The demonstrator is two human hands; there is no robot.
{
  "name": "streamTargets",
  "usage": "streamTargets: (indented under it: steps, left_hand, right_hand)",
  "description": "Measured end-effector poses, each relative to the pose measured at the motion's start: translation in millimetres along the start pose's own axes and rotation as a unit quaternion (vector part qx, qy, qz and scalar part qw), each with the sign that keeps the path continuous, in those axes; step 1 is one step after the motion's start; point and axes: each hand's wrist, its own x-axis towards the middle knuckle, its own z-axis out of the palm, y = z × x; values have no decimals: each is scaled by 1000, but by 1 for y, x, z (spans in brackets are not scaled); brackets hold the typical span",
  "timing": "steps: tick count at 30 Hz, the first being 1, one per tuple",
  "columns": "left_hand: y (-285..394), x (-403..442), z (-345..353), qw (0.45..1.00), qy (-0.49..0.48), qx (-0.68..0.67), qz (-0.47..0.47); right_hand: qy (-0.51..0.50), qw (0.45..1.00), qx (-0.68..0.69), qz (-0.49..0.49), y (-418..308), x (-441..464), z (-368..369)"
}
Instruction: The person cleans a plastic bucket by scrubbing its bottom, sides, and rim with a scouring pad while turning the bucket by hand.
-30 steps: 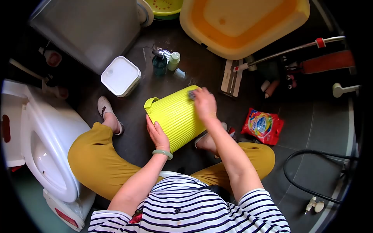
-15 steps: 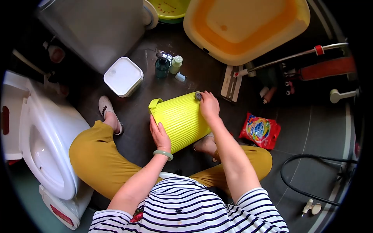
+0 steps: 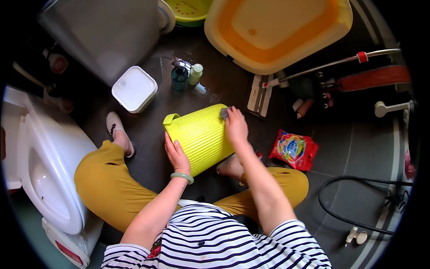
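A bright yellow-green ribbed bin [image 3: 200, 140] lies tilted between my legs, with a handle-like tab at its left end. My left hand [image 3: 178, 157], with a green bangle at the wrist, grips the bin's near left side, thumb along the ribs and some fingers hidden. At the bin's far right edge, my right hand [image 3: 236, 127] is closed on a small grey scrubber [image 3: 224, 113], pressed against the ribbed surface. The inside of the bin is out of sight.
A white-lidded tub [image 3: 134, 88], a dark pump bottle [image 3: 179, 78] and a pale green bottle [image 3: 195, 74] stand ahead. To the right are a red packet [image 3: 293, 150] and a black hose [image 3: 327, 206]. A toilet [image 3: 53, 179] is at left, a folding basin [image 3: 277, 62] at the back.
The whole scene has shifted slightly left as the camera moved. My right hand has moved a little along the bin's far edge with the scrubber, which now shows more. My left hand keeps its hold.
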Motion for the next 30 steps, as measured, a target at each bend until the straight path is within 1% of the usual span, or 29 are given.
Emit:
streamTargets:
  steps: [1, 4, 5, 7, 8, 10, 11, 13, 14, 15, 17, 19, 21, 22, 23, 25, 26, 28, 29, 30]
  left_hand:
    - [0, -1, 0, 1000, -3, 0, 0]
    - [-4, 3, -1, 1000, -10, 13, 17]
    - [-6, 4, -2, 1000, -13, 17, 22]
    - [2, 4, -3, 1000, -19, 12, 2]
    - [6, 4, -4, 1000, -22, 10, -8]
    - [12, 5, -5, 999, -30, 9, -30]
    - [12, 6, -5, 999, -33, 7, -35]
    - [7, 10, -5, 999, -31, 1, -29]
    - [3, 10, -4, 999, -29, -1, -25]
    - [1, 10, -3, 999, -27, -4, -22]
    - [0, 10, -5, 999, -31, 13, -12]
    - [-2, 10, -6, 999, -29, 15, -1]
    - [-2, 9, -5, 1000, -26, 9, 6]
    - [-3, 9, -5, 1000, -24, 16, 9]
    - [-4, 11, -5, 1000, -19, 18, 12]
    - [-4, 12, -4, 1000, -16, 9, 17]
    - [-5, 12, -2, 1000, -14, 5, 13]
    - [5, 10, -3, 1000, -17, 5, -1]
    - [5, 10, -4, 1000, -20, 8, -6]
    - [5, 10, -4, 1000, -23, 11, -11]
  right_hand:
    - [2, 1000, 5, -18, -10, -18, -4]
    - [-63, 986, 127, -92, -76, -65, -30]
    - [-66, 982, 141, -108, -89, -72, -36]
    - [-19, 983, 113, -141, -64, -61, -25]
    - [-22, 985, 135, -104, -37, -43, -19]
    - [74, 996, 34, -20, 0, -21, -17]
    - [33, 997, 28, 57, 7, -17, -16]
    - [26, 995, 33, 91, 1, -20, -12]
    - [45, 995, 23, 86, -1, -25, -10]
    - [44, 995, 22, 86, -3, -31, -14]
    - [30, 999, 32, 31, -13, -45, -28]
    - [32, 999, 14, 17, -4, -49, -30]
    - [97, 991, -18, 85, 33, -42, -10]
    - [33, 980, 19, 193, 48, -34, -6]
    - [-36, 973, 21, 228, 64, -31, 2]
    - [-19, 960, 108, 259, 60, -30, 1]
    - [-21, 961, 106, 253, 61, -30, -1]
    - [110, 954, 116, 253, 58, -38, -9]
    - [115, 951, 110, 263, 57, -40, -18]
    - [113, 961, 115, 224, 51, -43, -21]
